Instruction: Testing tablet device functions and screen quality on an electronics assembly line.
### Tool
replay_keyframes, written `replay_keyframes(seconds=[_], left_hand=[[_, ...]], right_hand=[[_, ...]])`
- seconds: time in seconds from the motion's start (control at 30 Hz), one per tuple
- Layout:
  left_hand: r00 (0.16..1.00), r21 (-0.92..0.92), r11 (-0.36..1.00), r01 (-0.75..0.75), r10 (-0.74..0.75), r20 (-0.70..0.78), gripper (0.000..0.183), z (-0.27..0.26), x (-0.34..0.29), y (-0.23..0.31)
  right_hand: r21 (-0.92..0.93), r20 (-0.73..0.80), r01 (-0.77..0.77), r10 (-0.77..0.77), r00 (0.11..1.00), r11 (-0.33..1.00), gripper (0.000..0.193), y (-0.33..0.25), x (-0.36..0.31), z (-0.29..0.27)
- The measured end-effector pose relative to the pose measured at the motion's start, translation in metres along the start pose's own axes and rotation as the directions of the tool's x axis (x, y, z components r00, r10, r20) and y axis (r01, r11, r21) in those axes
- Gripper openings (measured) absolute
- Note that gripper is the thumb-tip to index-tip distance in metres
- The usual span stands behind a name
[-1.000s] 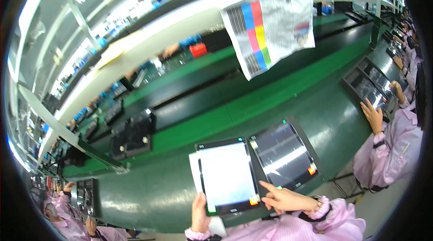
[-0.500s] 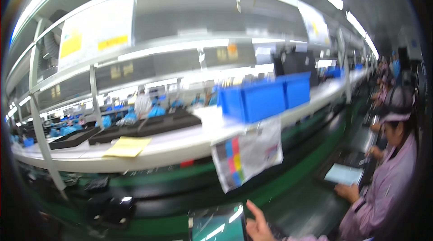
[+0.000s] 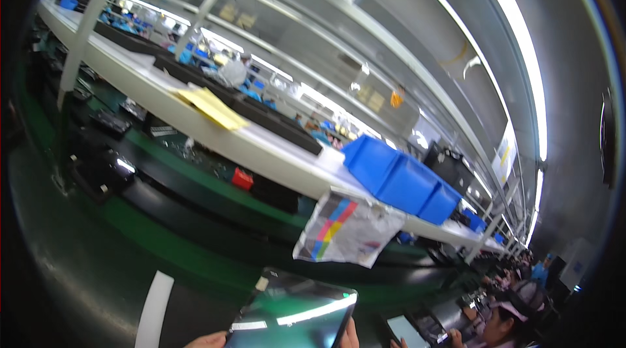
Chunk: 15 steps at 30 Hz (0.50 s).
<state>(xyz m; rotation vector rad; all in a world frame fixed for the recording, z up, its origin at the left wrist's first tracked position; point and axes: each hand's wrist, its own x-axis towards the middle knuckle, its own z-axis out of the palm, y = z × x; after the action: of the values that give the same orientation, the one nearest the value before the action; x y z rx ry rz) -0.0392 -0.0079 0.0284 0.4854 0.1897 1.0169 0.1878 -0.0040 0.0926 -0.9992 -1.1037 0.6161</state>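
A tablet with a dark, glossy screen tilts at the bottom middle, reflecting green and bright light strips. A small pale tab sits at its upper left corner. My left hand grips its lower left edge. On the opposite edge, my right hand is closed around the side. Only parts of the fingers show on each hand; the rest lies beyond the lower border. Left of the tablet is a white strip.
A white shelf crosses ahead, bearing blue bins, black trays and a yellow paper. A colour-striped bag hangs from its edge. Dark devices lie at left. Another person handles a tablet at right.
The view has tilted and swung. My right hand, earlier with a finger raised beside the tablet, now grips its edge. My left hand has come into view; the tablet appears more tilted.
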Motion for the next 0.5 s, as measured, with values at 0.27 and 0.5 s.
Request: replay_keyframes(seconds=[0.27, 0.5], left_hand=[[0.991, 0.126, 0.992, -0.003, 0.02, -0.135, 0.038, -0.023, 0.002, -0.002], [0.989, 0.165, 0.986, -0.015, 0.04, -0.145, 0.036, -0.021, 0.001, -0.005]], right_hand=[[0.22, 0.326, -0.284, 0.204, 0.923, 0.933, 0.014, -0.013, 0.022, -0.013], [0.391, 0.525, -0.388, 0.144, 0.839, 0.834, 0.014, -0.009, 0.026, -0.03]])
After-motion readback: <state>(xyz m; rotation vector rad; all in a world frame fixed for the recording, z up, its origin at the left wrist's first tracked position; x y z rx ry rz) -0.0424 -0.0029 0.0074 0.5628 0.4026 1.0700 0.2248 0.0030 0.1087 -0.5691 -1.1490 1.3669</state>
